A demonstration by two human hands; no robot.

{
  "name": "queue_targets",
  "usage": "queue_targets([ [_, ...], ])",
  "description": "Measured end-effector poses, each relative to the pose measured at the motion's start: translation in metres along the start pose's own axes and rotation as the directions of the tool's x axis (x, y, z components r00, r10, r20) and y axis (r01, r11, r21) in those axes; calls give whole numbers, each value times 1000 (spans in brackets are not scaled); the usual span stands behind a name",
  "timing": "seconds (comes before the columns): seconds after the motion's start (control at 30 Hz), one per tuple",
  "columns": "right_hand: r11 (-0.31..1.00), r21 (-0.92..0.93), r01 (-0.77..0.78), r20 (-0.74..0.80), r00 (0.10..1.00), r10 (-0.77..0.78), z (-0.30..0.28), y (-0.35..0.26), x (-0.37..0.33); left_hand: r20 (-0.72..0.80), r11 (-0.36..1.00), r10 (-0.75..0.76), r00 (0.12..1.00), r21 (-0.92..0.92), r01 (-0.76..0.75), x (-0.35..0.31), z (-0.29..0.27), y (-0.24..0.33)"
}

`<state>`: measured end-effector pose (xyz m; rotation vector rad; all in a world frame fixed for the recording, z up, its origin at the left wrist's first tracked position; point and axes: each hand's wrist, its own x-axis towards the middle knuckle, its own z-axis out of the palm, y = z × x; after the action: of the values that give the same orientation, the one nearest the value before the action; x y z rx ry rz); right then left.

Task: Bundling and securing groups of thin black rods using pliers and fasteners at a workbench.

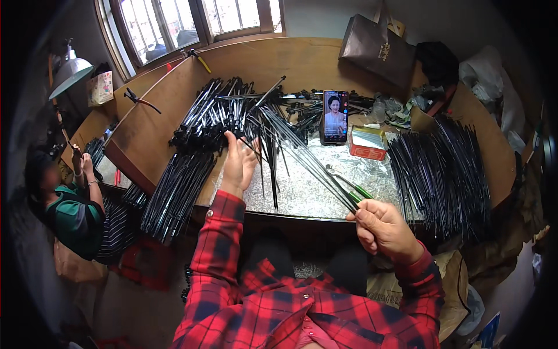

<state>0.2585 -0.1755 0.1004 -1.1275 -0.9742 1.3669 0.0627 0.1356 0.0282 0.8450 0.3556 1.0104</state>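
My right hand (383, 228) is closed around the ends of several long, thin black rods (319, 170). They slant up and left from it toward a heap of similar rods with thick black ends (215, 113). Beside that heap my left hand (237, 164) is raised with its fingers apart, close to some rods that hang down past it. Whether it touches them I cannot tell. Green-handled pliers (359, 189) lie on the tabletop (302, 192), with their handles just behind my right hand.
More black rods (442, 174) lie bundled at the right, others (177, 198) at the left edge. A propped phone (335, 116) and a red box (368, 152) stand at the back. Plastic bags (482, 72) crowd the right. A person in green (75, 215) works at left.
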Motion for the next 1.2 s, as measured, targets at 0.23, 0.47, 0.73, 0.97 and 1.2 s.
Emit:
queue_targets([
  [0.23, 995, -98, 26, -8, 1000, -27, -5, 17, -1, 332, 945, -254, 908, -112, 306, 11, 23, -7],
  [0.47, 979, -174, 104, -86, 989, -120, -21, 36, -7, 305, 978, -166, 938, 173, 117, 5, 65, -4],
  [0.73, 367, -927, 78, -109, 880, -462, -38, 171, 9, 365, 795, 325, 872, 395, -462, 33, 73, -20],
  [0.97, 441, -897, 27, -173, 898, -405, -30, 182, 16, 264, 733, -300, 917, 678, 45, 0, 25, -110],
  [1.2, 792, -597, 130, -254, 905, -341, -16, 142, 50, 372, 626, -45, 927, 734, -264, 16, 28, -107],
])
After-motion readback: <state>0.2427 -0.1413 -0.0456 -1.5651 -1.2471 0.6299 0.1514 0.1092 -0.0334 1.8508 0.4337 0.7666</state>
